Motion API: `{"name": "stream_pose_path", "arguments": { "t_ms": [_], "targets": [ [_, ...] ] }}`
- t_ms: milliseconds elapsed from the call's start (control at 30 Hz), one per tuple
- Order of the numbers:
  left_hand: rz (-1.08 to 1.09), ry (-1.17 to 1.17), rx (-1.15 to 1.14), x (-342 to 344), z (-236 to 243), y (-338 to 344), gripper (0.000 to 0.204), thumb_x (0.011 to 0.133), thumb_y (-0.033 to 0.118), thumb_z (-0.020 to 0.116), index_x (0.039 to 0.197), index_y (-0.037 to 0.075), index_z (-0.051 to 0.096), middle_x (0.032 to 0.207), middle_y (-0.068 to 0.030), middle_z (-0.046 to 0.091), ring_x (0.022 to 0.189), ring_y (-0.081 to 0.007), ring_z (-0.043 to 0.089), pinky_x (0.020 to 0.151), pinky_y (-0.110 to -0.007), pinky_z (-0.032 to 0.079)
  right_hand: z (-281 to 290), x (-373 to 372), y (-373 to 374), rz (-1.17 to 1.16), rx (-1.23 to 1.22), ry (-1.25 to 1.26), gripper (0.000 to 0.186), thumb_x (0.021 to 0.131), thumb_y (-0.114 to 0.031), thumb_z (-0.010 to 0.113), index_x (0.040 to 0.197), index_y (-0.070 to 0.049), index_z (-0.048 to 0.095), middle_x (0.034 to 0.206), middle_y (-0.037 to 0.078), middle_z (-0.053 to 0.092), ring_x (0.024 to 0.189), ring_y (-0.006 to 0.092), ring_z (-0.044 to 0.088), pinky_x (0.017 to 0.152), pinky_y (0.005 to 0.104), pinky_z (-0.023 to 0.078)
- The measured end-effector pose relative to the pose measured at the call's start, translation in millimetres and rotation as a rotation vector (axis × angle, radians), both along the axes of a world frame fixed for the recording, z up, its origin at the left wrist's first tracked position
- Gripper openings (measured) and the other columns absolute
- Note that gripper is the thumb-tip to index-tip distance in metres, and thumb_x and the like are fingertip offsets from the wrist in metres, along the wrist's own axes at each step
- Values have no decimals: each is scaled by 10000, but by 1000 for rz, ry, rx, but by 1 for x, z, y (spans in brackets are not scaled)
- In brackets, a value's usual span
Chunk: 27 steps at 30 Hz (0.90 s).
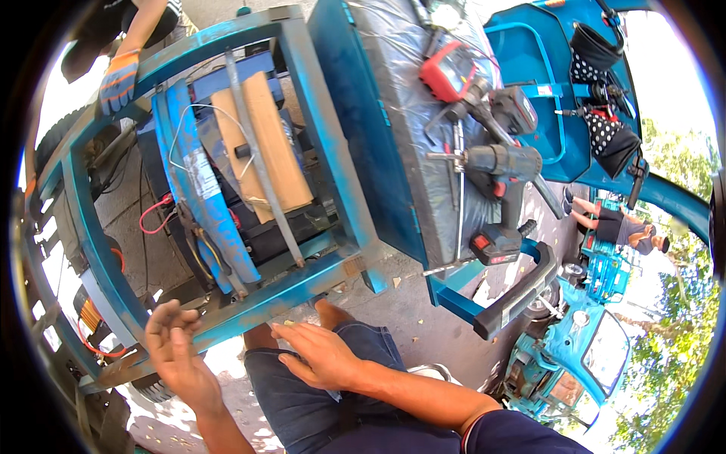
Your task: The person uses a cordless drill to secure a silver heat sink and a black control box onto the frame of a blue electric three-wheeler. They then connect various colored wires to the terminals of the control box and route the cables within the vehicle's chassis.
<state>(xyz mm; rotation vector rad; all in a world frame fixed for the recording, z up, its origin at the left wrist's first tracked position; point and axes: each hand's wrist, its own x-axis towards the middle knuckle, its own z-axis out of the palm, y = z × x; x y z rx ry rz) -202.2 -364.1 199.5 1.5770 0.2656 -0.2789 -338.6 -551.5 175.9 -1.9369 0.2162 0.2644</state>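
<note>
My left hand (178,352) is raised at the lower edge of a blue metal frame (310,144), fingers loosely bent and apart, holding nothing. My right hand (321,352) is open above my lap, just below that frame, with fingers extended. Whether either touches anything is unclear. Inside the frame lie a blue strip (197,178), a cardboard piece (283,155), dark battery-like blocks, a grey bar (276,212) across them and pliers (208,250) near the lower rail. Wires, one red, run beside them.
A co-worker's gloved hand (119,82) grips the frame's upper left. At right, a grey padded seat (386,68) carries drills (499,163), a red tool (446,72) and wrenches, beside a black handle (514,291). Beyond are blue vehicles (582,325) and a person (628,227).
</note>
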Motion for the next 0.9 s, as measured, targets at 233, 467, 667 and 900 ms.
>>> {"name": "stream_pose_path", "arguments": {
  "t_ms": [233,467,667,900],
  "targets": [
    [-229,93,-114,-72,30,-106,414,967,105,651,1331,-45,522,1269,-150,627,1036,-202,654,895,-345,521,48,-89,-88,-143,2,28,351,895,-123,744,1203,5,633,1086,190,695,1005,378,684,860,432,555],
    [-464,261,-93,-97,28,-120,428,937,66,696,1314,-34,521,1232,-108,581,1057,-174,624,937,-327,509,122,-85,-170,-373,-72,-159,232,841,24,741,1070,19,703,1027,166,706,900,312,705,805,369,568],
    [-532,305,-95,-105,28,-125,434,936,70,703,1316,-31,518,1241,-115,568,1030,-181,634,895,-326,532,134,-113,-197,-328,-430,-236,219,825,-49,782,1035,-19,724,975,119,701,833,298,689,726,385,555],
    [-597,75,86,-79,26,-140,330,926,134,727,1195,-26,625,1049,-82,644,927,-172,650,844,-321,537,108,-154,-254,-482,-720,-166,368,830,-127,781,1150,14,663,1068,194,667,922,383,647,796,459,529]
  ]
}}
